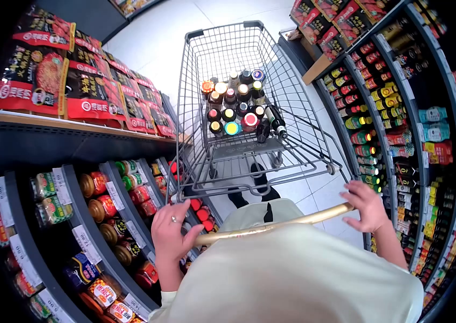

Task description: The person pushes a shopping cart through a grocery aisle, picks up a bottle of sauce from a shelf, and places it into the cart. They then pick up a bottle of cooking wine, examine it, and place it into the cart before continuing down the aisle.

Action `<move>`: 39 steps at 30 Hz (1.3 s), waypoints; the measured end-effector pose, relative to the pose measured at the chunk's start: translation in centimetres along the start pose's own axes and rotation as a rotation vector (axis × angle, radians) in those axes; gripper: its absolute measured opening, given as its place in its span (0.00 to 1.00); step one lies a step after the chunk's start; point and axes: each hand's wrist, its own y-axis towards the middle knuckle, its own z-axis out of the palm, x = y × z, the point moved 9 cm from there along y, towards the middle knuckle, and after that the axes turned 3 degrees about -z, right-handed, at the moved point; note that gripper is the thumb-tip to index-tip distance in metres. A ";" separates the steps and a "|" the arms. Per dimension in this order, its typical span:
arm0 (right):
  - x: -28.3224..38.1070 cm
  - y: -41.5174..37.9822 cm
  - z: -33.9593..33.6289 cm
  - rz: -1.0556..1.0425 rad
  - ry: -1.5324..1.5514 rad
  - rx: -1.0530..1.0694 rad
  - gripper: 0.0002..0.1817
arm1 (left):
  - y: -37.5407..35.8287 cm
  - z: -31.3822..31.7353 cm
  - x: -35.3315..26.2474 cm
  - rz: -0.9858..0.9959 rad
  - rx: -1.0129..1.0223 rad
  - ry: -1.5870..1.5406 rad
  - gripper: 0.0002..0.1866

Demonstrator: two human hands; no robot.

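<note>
Bottles (pixel 243 98) with round caps (pixel 232 128) cluster inside a wire-mesh cart (pixel 249 151).

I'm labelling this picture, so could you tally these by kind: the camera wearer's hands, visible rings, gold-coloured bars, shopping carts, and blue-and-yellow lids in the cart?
Left hand and right hand: 2
Ring: 1
Gold-coloured bar: 1
Shopping cart: 1
Blue-and-yellow lid: 1
Total: 6

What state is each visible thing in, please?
Grey wire shopping cart: partly filled
Dark bottles with coloured caps: mostly upright
Slim gold bar: slanting in view
Left hand: open, at the bar's left end
Right hand: open, at the bar's right end
Red and black pouches: lined in rows
</note>
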 end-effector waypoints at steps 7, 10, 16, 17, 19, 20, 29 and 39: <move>-0.6 -1.9 3.0 0.134 -0.377 -0.608 0.09 | -3.1 2.2 -1.3 0.258 0.007 -0.107 0.26; -1.3 -1.6 2.8 0.187 -0.342 -0.663 0.09 | -3.1 1.2 -2.3 0.390 -0.121 0.031 0.22; -2.1 0.5 2.0 0.181 -0.356 -0.761 0.07 | -0.1 1.4 -0.2 0.249 -0.236 0.058 0.09; -2.3 0.9 1.8 0.176 -0.355 -0.772 0.07 | 0.6 1.1 -0.4 0.269 -0.263 0.039 0.08; -3.0 1.6 1.4 0.171 -0.353 -0.787 0.07 | 1.5 0.8 -0.7 0.324 -0.313 0.039 0.05; -3.2 2.0 1.1 0.173 -0.353 -0.784 0.06 | 1.9 0.6 -0.9 0.342 -0.333 0.030 0.04; -5.7 6.2 -1.3 0.232 -0.340 -0.719 0.06 | 5.8 1.6 0.4 0.173 -0.371 0.127 0.10; -5.5 9.9 -2.2 0.262 -0.344 -0.632 0.05 | 13.6 1.6 4.6 -0.144 -0.155 0.235 0.15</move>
